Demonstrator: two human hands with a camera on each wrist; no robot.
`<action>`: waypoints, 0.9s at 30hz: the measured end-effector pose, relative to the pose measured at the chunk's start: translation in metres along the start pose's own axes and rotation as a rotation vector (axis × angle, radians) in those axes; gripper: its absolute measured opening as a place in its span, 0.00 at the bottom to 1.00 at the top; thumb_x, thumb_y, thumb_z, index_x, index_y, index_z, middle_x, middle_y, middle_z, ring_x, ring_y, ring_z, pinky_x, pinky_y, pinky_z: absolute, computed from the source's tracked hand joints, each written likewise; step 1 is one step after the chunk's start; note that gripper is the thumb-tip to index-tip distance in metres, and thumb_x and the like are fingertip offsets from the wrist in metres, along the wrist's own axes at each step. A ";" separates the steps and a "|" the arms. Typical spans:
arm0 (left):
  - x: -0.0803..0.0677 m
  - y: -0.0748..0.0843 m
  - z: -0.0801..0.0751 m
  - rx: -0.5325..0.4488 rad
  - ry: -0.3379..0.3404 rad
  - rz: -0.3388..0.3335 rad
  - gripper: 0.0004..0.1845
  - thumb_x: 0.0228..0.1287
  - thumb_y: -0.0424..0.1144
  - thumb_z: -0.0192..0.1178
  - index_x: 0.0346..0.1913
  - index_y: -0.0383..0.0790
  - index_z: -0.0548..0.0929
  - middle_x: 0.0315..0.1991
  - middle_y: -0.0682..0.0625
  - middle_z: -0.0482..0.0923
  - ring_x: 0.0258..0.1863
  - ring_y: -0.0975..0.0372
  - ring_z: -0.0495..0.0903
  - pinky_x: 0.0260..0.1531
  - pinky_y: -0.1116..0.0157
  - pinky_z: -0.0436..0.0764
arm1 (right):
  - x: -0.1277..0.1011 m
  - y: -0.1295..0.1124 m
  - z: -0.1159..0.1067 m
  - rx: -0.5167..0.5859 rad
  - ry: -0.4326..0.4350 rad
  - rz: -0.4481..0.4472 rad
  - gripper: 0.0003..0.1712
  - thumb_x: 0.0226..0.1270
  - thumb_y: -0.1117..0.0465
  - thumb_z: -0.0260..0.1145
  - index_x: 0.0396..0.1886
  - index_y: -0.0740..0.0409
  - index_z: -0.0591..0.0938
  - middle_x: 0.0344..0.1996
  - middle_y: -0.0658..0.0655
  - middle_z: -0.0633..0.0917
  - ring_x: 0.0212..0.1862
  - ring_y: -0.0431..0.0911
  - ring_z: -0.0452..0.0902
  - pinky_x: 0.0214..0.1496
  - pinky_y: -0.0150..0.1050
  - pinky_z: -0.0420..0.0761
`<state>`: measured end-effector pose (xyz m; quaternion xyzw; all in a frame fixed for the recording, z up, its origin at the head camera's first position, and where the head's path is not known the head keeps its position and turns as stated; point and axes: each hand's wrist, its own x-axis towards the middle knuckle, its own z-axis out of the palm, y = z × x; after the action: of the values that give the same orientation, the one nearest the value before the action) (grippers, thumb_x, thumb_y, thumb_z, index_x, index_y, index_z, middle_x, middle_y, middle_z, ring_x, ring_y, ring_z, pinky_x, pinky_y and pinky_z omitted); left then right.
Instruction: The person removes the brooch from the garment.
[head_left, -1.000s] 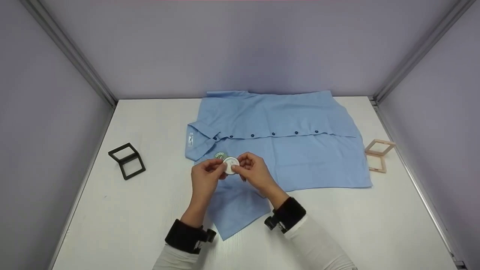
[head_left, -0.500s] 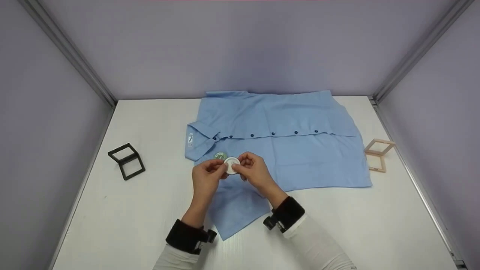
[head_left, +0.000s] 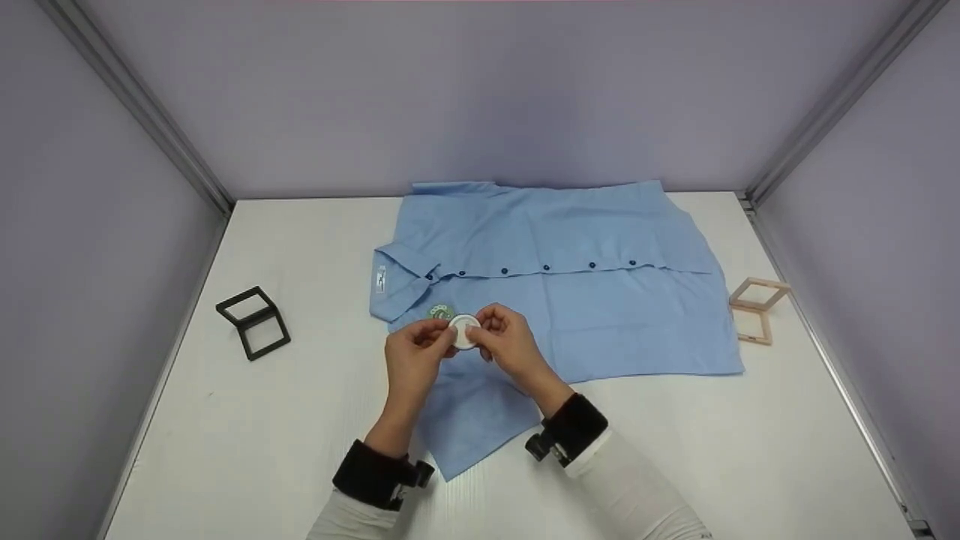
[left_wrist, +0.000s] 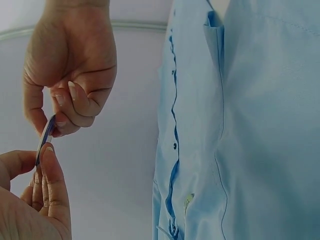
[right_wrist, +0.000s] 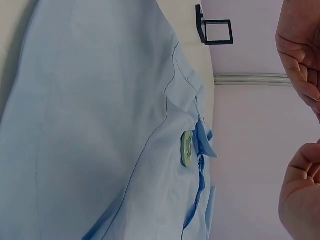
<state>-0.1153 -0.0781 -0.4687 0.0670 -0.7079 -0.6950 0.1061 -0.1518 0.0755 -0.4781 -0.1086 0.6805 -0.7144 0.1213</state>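
Note:
Between my two hands is a round pin badge, its whitish back turned toward the head camera. My left hand pinches its left edge between thumb and fingers, and my right hand pinches the right edge. Seen edge-on in the left wrist view, the badge is thin, with some blue on one face. Below them a light blue shirt lies spread out, collar to the left. A green round badge sits on the shirt near the collar, also visible as a green disc in the right wrist view.
A black hinged frame stands open on the white table at the left. A light wooden hinged frame is at the right, by the shirt's hem. Grey panels enclose the table's back and sides.
Both hands and the badge between them have shifted very slightly to the right. The shirt, the green badge and the two frames stay in place.

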 end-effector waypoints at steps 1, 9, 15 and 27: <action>0.000 0.000 0.000 0.001 -0.001 0.002 0.07 0.59 0.23 0.65 0.38 0.20 0.84 0.30 0.36 0.84 0.25 0.48 0.84 0.27 0.63 0.85 | 0.000 0.000 0.000 -0.002 0.001 -0.001 0.05 0.67 0.73 0.62 0.38 0.73 0.75 0.22 0.55 0.76 0.19 0.44 0.66 0.22 0.35 0.69; -0.001 0.002 -0.001 -0.010 -0.007 0.036 0.07 0.59 0.22 0.64 0.39 0.19 0.83 0.30 0.34 0.83 0.26 0.42 0.83 0.26 0.63 0.85 | -0.001 0.001 0.003 0.004 0.017 0.000 0.05 0.67 0.72 0.62 0.37 0.72 0.75 0.21 0.56 0.76 0.20 0.45 0.66 0.22 0.32 0.69; -0.002 0.001 -0.001 0.009 0.005 0.042 0.07 0.59 0.22 0.64 0.39 0.19 0.84 0.29 0.35 0.83 0.25 0.43 0.84 0.26 0.62 0.85 | -0.002 0.001 0.005 -0.008 0.046 -0.001 0.06 0.66 0.72 0.62 0.38 0.72 0.76 0.21 0.55 0.76 0.19 0.43 0.66 0.22 0.33 0.69; 0.000 -0.004 -0.003 -0.018 -0.013 0.022 0.07 0.59 0.23 0.65 0.39 0.19 0.84 0.27 0.35 0.83 0.23 0.44 0.83 0.25 0.62 0.85 | -0.005 0.002 0.005 0.003 0.057 -0.050 0.07 0.67 0.73 0.63 0.39 0.75 0.76 0.22 0.55 0.77 0.19 0.41 0.67 0.21 0.31 0.69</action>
<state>-0.1147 -0.0808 -0.4724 0.0538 -0.7029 -0.7007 0.1096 -0.1456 0.0722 -0.4795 -0.1051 0.6797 -0.7210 0.0844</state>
